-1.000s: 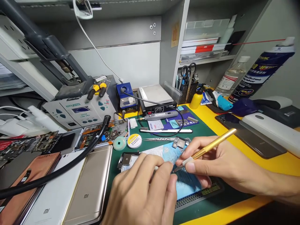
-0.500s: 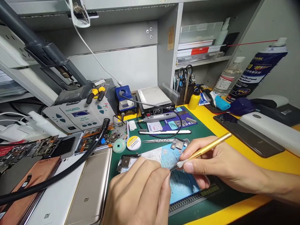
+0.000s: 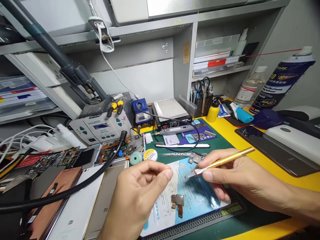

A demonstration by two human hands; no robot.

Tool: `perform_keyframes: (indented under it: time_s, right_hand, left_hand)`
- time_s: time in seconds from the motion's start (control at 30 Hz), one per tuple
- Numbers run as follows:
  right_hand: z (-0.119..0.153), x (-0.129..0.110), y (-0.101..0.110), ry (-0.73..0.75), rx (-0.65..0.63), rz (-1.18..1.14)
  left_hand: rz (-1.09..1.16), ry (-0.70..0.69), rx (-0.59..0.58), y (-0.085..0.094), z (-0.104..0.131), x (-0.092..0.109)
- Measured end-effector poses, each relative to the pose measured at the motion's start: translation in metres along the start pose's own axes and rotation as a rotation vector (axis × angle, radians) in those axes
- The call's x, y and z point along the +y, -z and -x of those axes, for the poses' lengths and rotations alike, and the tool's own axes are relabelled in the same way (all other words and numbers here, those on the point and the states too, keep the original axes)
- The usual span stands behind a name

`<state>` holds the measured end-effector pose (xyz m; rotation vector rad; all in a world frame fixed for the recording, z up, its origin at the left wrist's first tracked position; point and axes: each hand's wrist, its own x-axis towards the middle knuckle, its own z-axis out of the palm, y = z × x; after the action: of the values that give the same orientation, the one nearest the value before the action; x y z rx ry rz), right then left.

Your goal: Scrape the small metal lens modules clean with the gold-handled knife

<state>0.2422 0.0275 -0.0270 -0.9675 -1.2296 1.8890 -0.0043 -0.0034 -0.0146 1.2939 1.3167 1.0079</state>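
Note:
My right hand [image 3: 230, 173] grips a gold-handled craft knife [image 3: 232, 157] like a pen. Its pale blade [image 3: 191, 174] points left over a blue and white sheet [image 3: 197, 200]. Left of the blade, my left hand [image 3: 142, 193] is raised with thumb and forefinger pressed together at the tips; whatever they may pinch is too small to make out. Below those fingertips, a small metal-faced module with brown flex tails [image 3: 177, 200] lies on the sheet. Beyond the right fingers sits another small metal part [image 3: 196, 157], partly covered by them.
Tweezers [image 3: 175, 154], a white brush [image 3: 185, 145] and a round yellow-labelled tin [image 3: 150, 155] lie behind the sheet. Phones [image 3: 75, 203] and a black hose [image 3: 75, 190] fill the left. A dark phone [image 3: 265, 151] and a spray can [image 3: 282, 83] stand right.
My left hand has drawn away from the blade and turned, uncovering the module with flex tails. My right hand keeps its grip on the knife. The view has shifted up and left.

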Motion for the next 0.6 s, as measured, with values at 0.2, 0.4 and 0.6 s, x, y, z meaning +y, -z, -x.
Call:
perform_keyframes:
  time_s: [0.2, 0.4, 0.6]
  right_hand:
    - [-0.001, 0.000, 0.000, -0.009, 0.007, -0.015]
    - [-0.002, -0.001, -0.001, -0.037, 0.069, 0.064]
    - [0.002, -0.003, -0.002, -0.016, 0.100, 0.179]
  left_hand:
    - [0.420, 0.289, -0.144, 0.004, -0.006, 0.006]
    - [0.514, 0.316, -0.248, 0.008, -0.004, 0.012]
    - [0.533, 0.225, -0.227, 0.010, -0.010, 0.009]
